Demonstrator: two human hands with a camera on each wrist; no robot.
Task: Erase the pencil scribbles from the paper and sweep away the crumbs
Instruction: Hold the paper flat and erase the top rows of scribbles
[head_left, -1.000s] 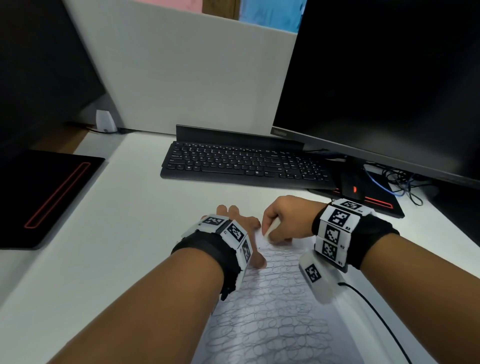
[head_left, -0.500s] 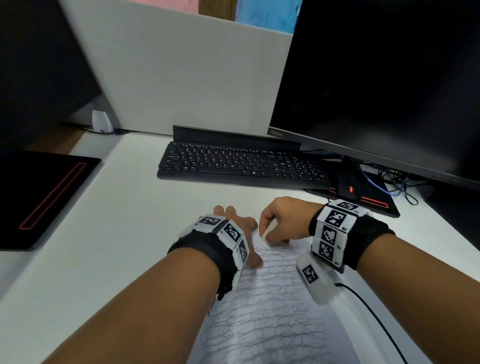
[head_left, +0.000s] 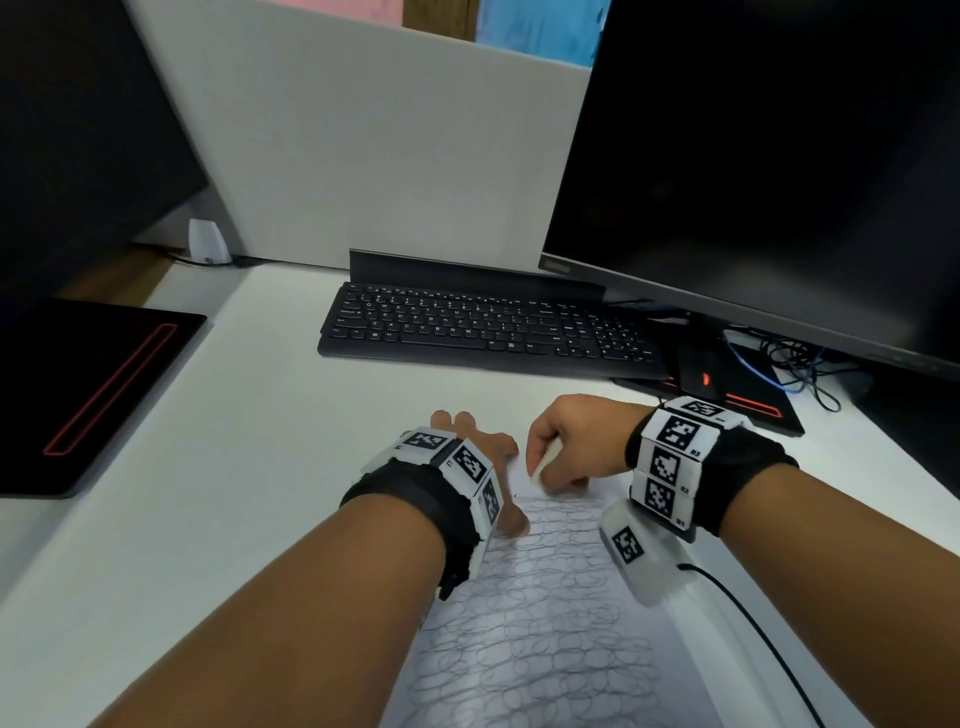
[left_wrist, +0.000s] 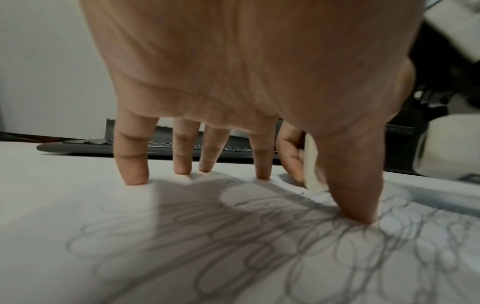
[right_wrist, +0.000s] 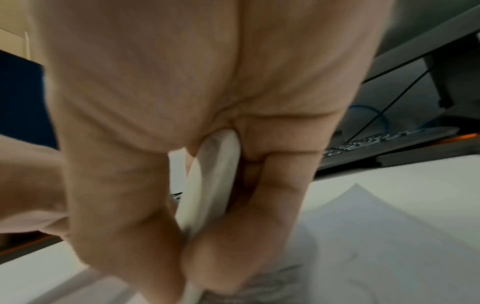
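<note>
Barely moved, right hand (head_left: 566, 441) hides most of eraser (head_left: 543, 462).

From the head we look forward and down across the desk (head_left: 249, 467), taking in both forearms and the paper (head_left: 545, 623). Our left wrist view sits low, just above the sheet, facing along the left hand (left_wrist: 246, 72) towards the keyboard (left_wrist: 78, 144) — close enough to blur the scribbles (left_wrist: 233, 246). Our right wrist view looks along the right hand (right_wrist: 182, 92), very near. All three share the eraser (head_left: 543, 464) and the paper's far end — each wrist view also catches the other hand
</note>
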